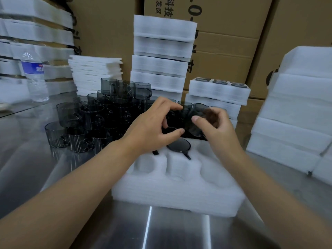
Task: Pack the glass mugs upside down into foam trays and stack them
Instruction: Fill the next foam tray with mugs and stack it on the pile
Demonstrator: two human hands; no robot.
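A white foam tray [177, 193] lies on the steel table in front of me. One dark glass mug [178, 145] sits upside down in a middle pocket of its far row. Above that row, my left hand [152, 130] grips a smoky glass mug [173, 121] with thumb and curled fingers. My right hand [215, 126] holds another mug [196, 115], tilted, with my fingers partly inside it. A pile of loose smoky mugs [93, 115] stands stacked to the left.
Filled foam trays [218, 90] are stacked behind the hands, a taller stack [161, 56] further back, more foam [294, 112] on the right. Flat foam sheets [95, 72] and a water bottle [35, 76] stand at the left. Cardboard boxes [224, 33] line the back.
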